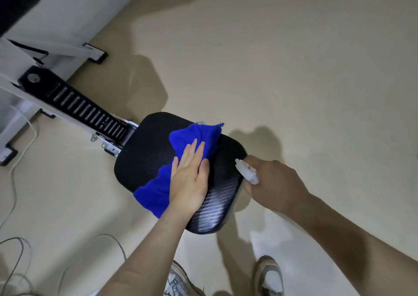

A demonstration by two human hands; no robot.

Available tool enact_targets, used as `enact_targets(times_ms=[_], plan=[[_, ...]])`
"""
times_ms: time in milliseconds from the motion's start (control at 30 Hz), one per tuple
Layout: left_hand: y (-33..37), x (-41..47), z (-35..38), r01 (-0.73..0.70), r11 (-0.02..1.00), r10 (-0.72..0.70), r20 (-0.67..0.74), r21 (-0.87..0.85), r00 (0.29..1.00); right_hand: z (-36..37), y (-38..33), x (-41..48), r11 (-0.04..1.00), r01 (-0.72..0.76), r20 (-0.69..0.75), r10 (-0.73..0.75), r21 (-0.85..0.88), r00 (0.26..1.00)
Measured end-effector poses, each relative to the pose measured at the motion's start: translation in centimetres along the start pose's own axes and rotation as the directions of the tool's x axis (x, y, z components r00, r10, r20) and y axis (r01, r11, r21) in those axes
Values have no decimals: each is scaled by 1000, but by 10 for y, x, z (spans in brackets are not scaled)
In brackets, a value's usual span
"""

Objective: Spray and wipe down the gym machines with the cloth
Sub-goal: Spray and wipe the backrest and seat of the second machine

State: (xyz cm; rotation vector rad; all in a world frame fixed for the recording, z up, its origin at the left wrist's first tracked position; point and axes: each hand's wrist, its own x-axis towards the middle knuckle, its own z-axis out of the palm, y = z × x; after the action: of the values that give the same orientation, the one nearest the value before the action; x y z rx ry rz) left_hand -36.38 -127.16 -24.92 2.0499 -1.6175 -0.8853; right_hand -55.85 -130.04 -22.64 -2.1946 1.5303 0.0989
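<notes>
From my head camera, looking down: my left hand [188, 178] lies flat, fingers straight and close together, pressing the blue cloth [158, 193] onto the black seat pad [144, 157] of the gym machine, a little below the centre of the frame. The cloth runs diagonally across the pad, from its upper right edge down to its lower left edge, where a corner hangs over. My right hand [274, 184], right of centre, is closed around a clear spray bottle [246, 171], its nozzle pointing up and left over the pad's right edge. The pad's lower part shows a woven, shiny pattern. A black ribbed rail [77, 104] runs from the pad toward the white frame [13, 92] at the left edge. My two shoes [270, 277] show at the bottom, on the beige floor [294, 69]. Thin cables [13, 182] trail along the left side.
</notes>
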Motion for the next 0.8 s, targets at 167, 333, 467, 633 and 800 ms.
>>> enact_targets(times_ms=[167, 333, 467, 633, 800], plan=[[10, -4, 4, 41, 994, -42, -13, -97, 999, -8, -1, 1, 996, -15, 60, 9, 93, 998], [17, -1, 1, 132, 957, -146, -36, -258, 989, -3, 5, -10, 998, 53, 83, -56, 40, 995], [23, 18, 7, 41, 992, -41, 2, -120, 999, 0, 14, -19, 992, -22, 159, 2, 120, 987], [39, 24, 22, -175, 972, 162, 89, 155, 983, -4, 22, -24, 984, -12, 30, 6, 179, 1000], [21, -39, 29, -594, 741, 476, 381, 311, 793, -4, 22, -43, 979, -38, 40, 31, 201, 999]])
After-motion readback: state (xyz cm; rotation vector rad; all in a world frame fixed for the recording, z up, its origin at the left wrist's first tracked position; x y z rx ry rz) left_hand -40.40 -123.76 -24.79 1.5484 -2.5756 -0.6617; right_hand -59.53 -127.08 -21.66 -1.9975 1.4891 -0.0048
